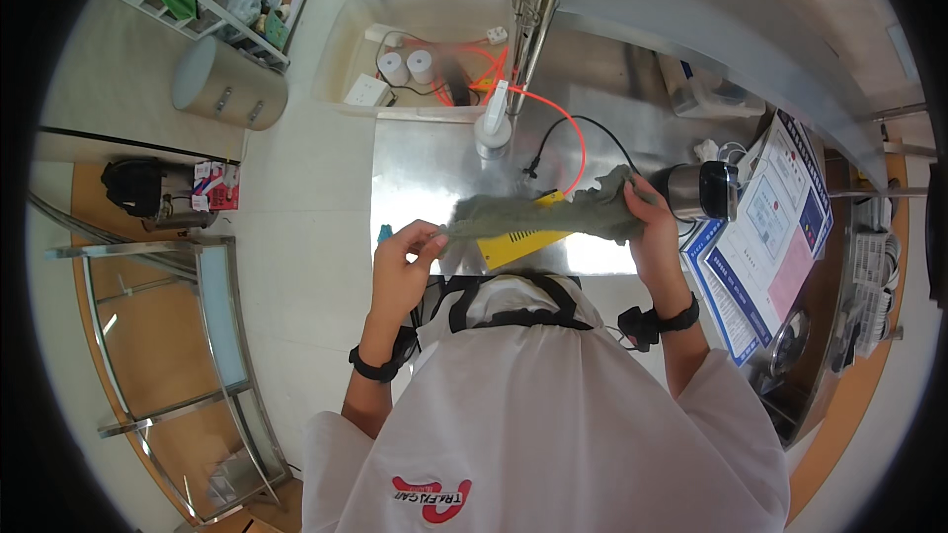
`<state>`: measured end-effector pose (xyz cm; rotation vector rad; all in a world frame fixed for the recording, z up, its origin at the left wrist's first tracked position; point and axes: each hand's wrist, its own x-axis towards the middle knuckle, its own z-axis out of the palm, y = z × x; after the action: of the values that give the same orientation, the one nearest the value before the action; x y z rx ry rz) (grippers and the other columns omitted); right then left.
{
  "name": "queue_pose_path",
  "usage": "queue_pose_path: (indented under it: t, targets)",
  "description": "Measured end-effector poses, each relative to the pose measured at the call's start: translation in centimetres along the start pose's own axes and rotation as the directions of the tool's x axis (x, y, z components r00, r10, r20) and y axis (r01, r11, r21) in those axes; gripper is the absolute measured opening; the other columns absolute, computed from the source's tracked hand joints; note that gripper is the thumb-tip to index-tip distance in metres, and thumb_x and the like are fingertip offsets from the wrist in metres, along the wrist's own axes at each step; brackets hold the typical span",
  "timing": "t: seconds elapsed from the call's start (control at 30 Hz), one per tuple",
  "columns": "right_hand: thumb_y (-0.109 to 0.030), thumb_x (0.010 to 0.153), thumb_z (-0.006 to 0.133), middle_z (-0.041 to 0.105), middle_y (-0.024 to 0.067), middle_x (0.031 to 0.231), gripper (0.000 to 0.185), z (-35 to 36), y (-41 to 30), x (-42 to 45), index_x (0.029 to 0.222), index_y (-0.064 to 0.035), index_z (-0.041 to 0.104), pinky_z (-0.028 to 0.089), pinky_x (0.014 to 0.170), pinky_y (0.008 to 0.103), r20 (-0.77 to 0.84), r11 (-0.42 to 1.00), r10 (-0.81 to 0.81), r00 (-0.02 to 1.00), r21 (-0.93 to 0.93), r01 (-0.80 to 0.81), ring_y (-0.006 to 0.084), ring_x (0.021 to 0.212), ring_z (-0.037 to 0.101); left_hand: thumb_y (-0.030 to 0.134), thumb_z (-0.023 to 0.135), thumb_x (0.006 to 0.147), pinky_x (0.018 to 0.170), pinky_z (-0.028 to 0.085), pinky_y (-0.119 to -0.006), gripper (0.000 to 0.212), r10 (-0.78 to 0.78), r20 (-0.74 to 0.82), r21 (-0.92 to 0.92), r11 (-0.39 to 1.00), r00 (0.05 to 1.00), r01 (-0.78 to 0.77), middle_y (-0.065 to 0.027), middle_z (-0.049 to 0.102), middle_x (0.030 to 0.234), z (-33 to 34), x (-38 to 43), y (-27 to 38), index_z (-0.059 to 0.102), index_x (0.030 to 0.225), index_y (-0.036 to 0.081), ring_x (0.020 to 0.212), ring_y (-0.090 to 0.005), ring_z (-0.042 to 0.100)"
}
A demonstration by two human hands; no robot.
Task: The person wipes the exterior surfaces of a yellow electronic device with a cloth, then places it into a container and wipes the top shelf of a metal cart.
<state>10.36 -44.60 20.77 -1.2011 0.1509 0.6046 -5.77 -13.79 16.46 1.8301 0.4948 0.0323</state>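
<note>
A crumpled olive-green cloth [518, 218] is stretched sideways above the stainless steel table [415, 163]. My left hand [407, 259] pinches its left end between thumb and fingers. At the other end, my right hand [652, 218] grips a bunched part, thumb on top. Partly hidden beneath the cloth lies a yellow metal case [522, 244] with a row of dark slots. An orange cable [581, 141] runs close to the case; where it ends is covered. A white spray bottle [494, 133] stands farther back. Beside my right hand is a steel and black cylindrical appliance [696, 191].
A black cable with a plug [532, 169] lies on the table. Behind it, a translucent plastic bin [333, 81] holds cords, power strips and white rolls. Printed boards [770, 215] are stacked at right. A small teal object [385, 232] sits by the left edge. Metal poles [541, 22] rise at the back.
</note>
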Motion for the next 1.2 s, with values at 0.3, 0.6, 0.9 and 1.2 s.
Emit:
queue_pose_path:
  t: [0.3,0.6,0.9,1.2]
  targets:
    - [-0.019,0.109,0.060,0.069,0.0103,0.130,0.039,5.6,-4.1,-1.7,0.142,0.0029,0.061,0.046,0.110,0.0310,0.261,0.999,-0.021,0.965,0.048,0.009,0.0187,0.123,0.064,0.012,0.079,0.095,0.102,0.054,-0.039,0.031,0.122,0.140,-0.026,0.992,0.983,-0.120,-0.0058,0.069,0.130,1.4,0.0,2.1,0.067,0.124,0.006,0.121,-0.0190,0.065]
    - [-0.017,0.103,0.071,0.072,0.0114,0.122,0.039,10.3,-5.4,-2.9,0.135,0.0036,0.064,0.048,0.106,0.0290,0.453,0.721,-0.310,0.836,-0.462,0.517,0.0145,0.118,0.064,0.010,0.076,0.098,0.089,0.058,-0.033,0.066,0.187,0.528,-0.276,0.960,0.828,-0.040,-0.0116,0.065,0.135,2.0,0.9,5.6,0.044,0.155,0.000,0.116,-0.0200,0.067]
    - [-0.007,0.095,0.073,0.074,0.0153,0.125,0.034,8.6,-3.8,-4.2,0.128,0.0019,0.068,0.054,0.096,0.0364,0.695,0.589,-0.066,0.715,-0.552,0.591,0.0320,0.108,0.072,-0.013,0.051,0.089,0.076,0.059,-0.030,0.044,0.004,0.112,-0.618,0.783,0.994,0.067,-0.0077,0.072,0.115,1.5,1.8,3.6,0.066,0.129,0.000,0.102,-0.0149,0.071]
    - [-0.007,0.085,0.081,0.072,0.0152,0.133,0.060,6.5,0.7,-1.6,0.143,-0.0062,0.064,0.053,0.103,0.0359,0.466,0.495,-0.332,0.820,-0.654,0.572,0.0302,0.119,0.071,-0.018,0.042,0.080,0.109,0.051,-0.036,0.060,0.151,0.276,-0.591,0.806,0.949,0.043,-0.0119,0.067,0.135,0.3,1.5,6.5,0.062,0.134,-0.001,0.129,-0.0186,0.063]
